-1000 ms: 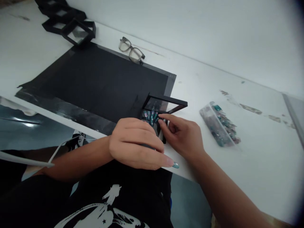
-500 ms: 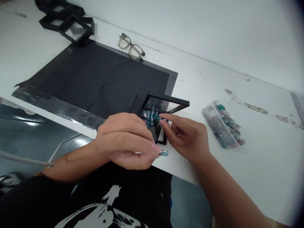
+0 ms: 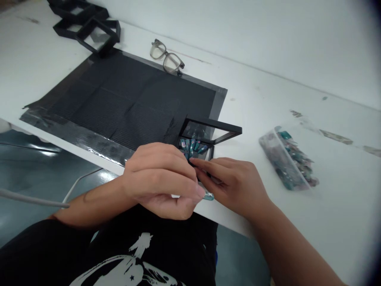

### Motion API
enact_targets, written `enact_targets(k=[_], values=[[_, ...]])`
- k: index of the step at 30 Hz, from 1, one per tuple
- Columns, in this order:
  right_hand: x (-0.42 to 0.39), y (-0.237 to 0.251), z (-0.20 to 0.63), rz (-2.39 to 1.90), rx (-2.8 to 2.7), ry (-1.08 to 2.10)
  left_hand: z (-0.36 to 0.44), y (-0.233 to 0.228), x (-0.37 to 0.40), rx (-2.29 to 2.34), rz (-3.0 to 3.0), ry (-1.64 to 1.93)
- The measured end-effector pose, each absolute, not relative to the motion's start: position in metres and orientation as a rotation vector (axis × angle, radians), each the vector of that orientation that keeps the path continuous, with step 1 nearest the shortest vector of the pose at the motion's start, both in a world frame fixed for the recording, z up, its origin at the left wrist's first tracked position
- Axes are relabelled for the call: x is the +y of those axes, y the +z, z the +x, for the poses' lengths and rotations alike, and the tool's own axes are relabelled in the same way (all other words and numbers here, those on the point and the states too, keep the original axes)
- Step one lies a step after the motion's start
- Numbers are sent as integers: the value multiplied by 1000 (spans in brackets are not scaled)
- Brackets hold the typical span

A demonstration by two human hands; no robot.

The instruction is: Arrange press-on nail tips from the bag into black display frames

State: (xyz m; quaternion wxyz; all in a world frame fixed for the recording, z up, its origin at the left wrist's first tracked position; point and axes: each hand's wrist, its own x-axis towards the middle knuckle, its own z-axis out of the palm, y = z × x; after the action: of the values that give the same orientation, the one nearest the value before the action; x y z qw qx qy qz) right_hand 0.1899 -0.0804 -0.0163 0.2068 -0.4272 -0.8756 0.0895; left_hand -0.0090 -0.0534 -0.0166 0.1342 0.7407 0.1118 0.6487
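The person wears a black top (image 3: 184,254) printed in white: the print (image 3: 119,270) has rough, brush-like edges, a broad curving band and a small black star (image 3: 132,278). The left sleeve (image 3: 44,250) is plain black and leaves the forearm (image 3: 101,200) uncovered. The left hand (image 3: 162,180) and right hand (image 3: 235,182) are bare. A smooth, pale grey cable (image 3: 32,198) reaches the left forearm; its attachment is unclear.
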Motion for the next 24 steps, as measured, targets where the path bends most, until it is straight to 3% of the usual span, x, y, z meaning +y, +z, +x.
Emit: enact_targets(k=[24], values=[[-83,-11,189,-1288,-2492,254,3,-17,-53,335,2199,1881]])
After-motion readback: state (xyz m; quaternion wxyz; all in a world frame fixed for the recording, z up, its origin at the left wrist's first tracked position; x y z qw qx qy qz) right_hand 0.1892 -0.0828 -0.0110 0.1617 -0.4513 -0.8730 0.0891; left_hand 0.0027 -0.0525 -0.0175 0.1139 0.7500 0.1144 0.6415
